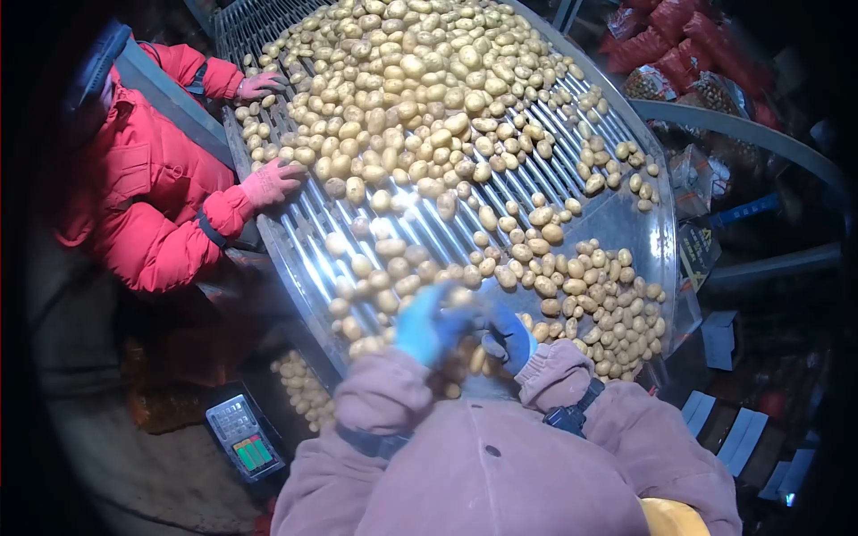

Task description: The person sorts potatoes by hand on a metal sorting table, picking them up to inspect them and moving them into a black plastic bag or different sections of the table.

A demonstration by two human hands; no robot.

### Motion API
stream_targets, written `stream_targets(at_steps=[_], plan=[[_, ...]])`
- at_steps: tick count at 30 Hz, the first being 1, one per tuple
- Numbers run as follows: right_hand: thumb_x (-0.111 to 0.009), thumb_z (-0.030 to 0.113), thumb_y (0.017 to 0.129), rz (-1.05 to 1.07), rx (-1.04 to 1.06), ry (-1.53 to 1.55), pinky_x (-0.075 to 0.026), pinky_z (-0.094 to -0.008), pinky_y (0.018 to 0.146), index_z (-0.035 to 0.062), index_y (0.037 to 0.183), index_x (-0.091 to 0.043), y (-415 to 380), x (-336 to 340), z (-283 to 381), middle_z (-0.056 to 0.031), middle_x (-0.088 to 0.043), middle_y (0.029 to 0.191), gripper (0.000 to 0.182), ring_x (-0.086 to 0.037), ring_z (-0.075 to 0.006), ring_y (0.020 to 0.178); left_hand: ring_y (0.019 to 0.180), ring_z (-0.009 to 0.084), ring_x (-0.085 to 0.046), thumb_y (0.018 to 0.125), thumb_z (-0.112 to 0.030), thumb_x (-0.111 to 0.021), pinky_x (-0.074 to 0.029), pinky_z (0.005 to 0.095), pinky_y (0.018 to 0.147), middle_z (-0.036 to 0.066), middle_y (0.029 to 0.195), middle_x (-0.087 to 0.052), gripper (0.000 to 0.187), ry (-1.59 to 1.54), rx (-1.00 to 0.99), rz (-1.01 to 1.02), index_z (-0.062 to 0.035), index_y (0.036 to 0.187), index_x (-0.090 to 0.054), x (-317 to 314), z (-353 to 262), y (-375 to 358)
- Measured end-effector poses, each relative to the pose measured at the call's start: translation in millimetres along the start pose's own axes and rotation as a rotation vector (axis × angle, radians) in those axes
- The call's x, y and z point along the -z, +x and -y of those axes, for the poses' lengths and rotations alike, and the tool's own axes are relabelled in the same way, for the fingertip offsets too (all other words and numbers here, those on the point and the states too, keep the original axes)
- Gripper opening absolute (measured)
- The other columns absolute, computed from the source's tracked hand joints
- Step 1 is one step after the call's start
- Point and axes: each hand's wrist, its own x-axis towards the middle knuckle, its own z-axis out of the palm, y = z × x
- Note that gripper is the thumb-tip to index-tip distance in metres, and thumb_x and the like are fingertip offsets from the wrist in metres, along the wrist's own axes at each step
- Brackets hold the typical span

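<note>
Potatoes [575, 287] lie around the fingers of the left hand [427, 325] and right hand [511, 339] — too blurred to tell any grasp; two hands — potatoes uncountable.

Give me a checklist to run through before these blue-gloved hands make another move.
1. Both hands covered: ok; left hand and right hand are gloved in blue.
2. Left hand's grip: cannot tell; it is blurred.
3. Co-worker's hands out of the way: ok; the pink-gloved hands are well apart, at the table's left side.
4. Potatoes close by: ok; some lie right beside the blue gloves.
5. Metal rollers stopped: cannot tell from one picture.
6. Keypad device readable: not ok; its display is too small to read here.
</note>
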Motion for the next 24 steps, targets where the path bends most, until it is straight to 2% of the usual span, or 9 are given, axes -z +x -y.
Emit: stream_targets(at_steps=[3, 8, 9, 14, 17, 18, 20, 21, 24], plan=[[-0.054, 0.04, 0.097, 0.161, -0.058, 0.34, -0.034, -0.0169, 0.046, 0.0013, 0.112, -0.059, 5.5, 34.9, -12.9, -0.0037, -0.064, 0.082, 0.042, -0.046, -0.0071, 0.055, 0.099, 0.0201, -0.061, 0.089, -0.012, -0.065, -0.052, 0.0341, 0.081, 0.011, 0.112, -0.061, 0.028, 0.101, -0.247, 0.145, -0.0066, 0.116, -0.061, -21.8, -5.5, -17.9], [-0.055, 0.041, 0.097, -0.082, -0.068, 0.365, -0.031, -0.0213, 0.038, 0.0022, 0.11, -0.055, -24.3, 65.5, -0.2, -0.0079, -0.06, 0.075, 0.041, -0.04, -0.0091, 0.043, 0.088, 0.0329, -0.061, 0.087, -0.014, -0.063, -0.049, 0.041, 0.077, 0.015, 0.097, -0.061, 0.013, 0.128, -0.094, -0.229, -0.0064, 0.097, -0.063, 2.6, 30.5, -28.9], [-0.052, 0.041, 0.098, -0.137, -0.097, 0.407, -0.03, -0.0226, 0.037, 0.0034, 0.108, -0.057, -29.3, 81.1, -1.6, -0.0079, -0.059, 0.072, 0.039, -0.038, -0.0097, 0.04, 0.086, 0.0315, -0.061, 0.086, -0.013, -0.062, -0.049, 0.0389, 0.076, 0.015, 0.092, -0.062, 0.01, 0.39, -0.31, -0.415, -0.0058, 0.093, -0.063, 6.9, 50.6, -31.2], [-0.049, 0.044, 0.099, 0.045, 0.068, 0.501, -0.031, -0.0228, 0.037, 0.0088, 0.104, -0.057, -63.4, 156.8, -20.3, -0.007, -0.058, 0.075, 0.036, -0.041, -0.0094, 0.041, 0.081, 0.0229, -0.062, 0.087, -0.014, -0.063, -0.049, 0.0366, 0.074, 0.008, 0.083, -0.063, 0.006, 0.027, 0.234, -0.424, -0.0076, 0.087, -0.063, 7.8, 120.4, -103.0], [-0.052, 0.041, 0.098, 0.078, 0.106, 0.528, -0.034, -0.0231, 0.04, 0.0091, 0.106, -0.058, -77.9, 182.5, -19.0, -0.0057, -0.059, 0.077, 0.033, -0.044, -0.0097, 0.046, 0.078, 0.0205, -0.064, 0.086, -0.019, -0.066, -0.05, 0.0368, 0.073, 0.008, 0.081, -0.066, 0.013, 0.657, 0.012, -0.364, -0.0076, 0.091, -0.065, -1.8, 132.7, -117.9], [-0.052, 0.039, 0.097, 0.064, 0.113, 0.519, -0.035, -0.0232, 0.041, 0.0092, 0.107, -0.058, -81.0, 184.0, -16.9, -0.0053, -0.06, 0.077, 0.032, -0.045, -0.0099, 0.047, 0.078, 0.0214, -0.065, 0.084, -0.022, -0.07, -0.051, 0.038, 0.075, 0.01, 0.084, -0.068, 0.02, 0.369, 0.05, -0.465, -0.0065, 0.096, -0.067, 2.3, 186.3, -114.9], [-0.054, 0.037, 0.097, 0.017, 0.163, 0.529, -0.037, -0.0233, 0.043, 0.0095, 0.108, -0.058, -89.4, 193.1, -14.5, -0.0045, -0.061, 0.078, 0.03, -0.048, -0.0101, 0.05, 0.082, 0.0197, -0.065, 0.085, -0.019, -0.07, -0.052, 0.0351, 0.075, 0.011, 0.091, -0.07, 0.023, 0.676, 0.394, -0.432, -0.0035, 0.101, -0.068, -8.1, 75.3, -99.6], [-0.055, 0.036, 0.096, 0.0, 0.184, 0.554, -0.038, -0.0234, 0.044, 0.0096, 0.109, -0.058, -94.3, 199.9, -12.1, -0.004, -0.061, 0.079, 0.029, -0.049, -0.0102, 0.051, 0.082, 0.0169, -0.064, 0.088, -0.016, -0.066, -0.052, 0.0334, 0.074, 0.009, 0.092, -0.07, 0.018, 0.387, 0.38, -0.59, -0.0041, 0.102, -0.068, 7.7, 157.9, -94.6], [-0.057, 0.032, 0.095, -0.023, 0.249, 0.609, -0.04, -0.0237, 0.046, 0.0099, 0.111, -0.059, -103.8, 219.4, 2.0, -0.0028, -0.062, 0.08, 0.028, -0.052, -0.0105, 0.056, 0.072, 0.0153, -0.061, 0.091, -0.038, -0.061, -0.05, 0.0344, 0.068, 0.009, 0.082, -0.07, 0.037, 0.269, 0.273, -0.383, -0.0014, 0.091, -0.068, 10.7, 136.5, -91.2]])
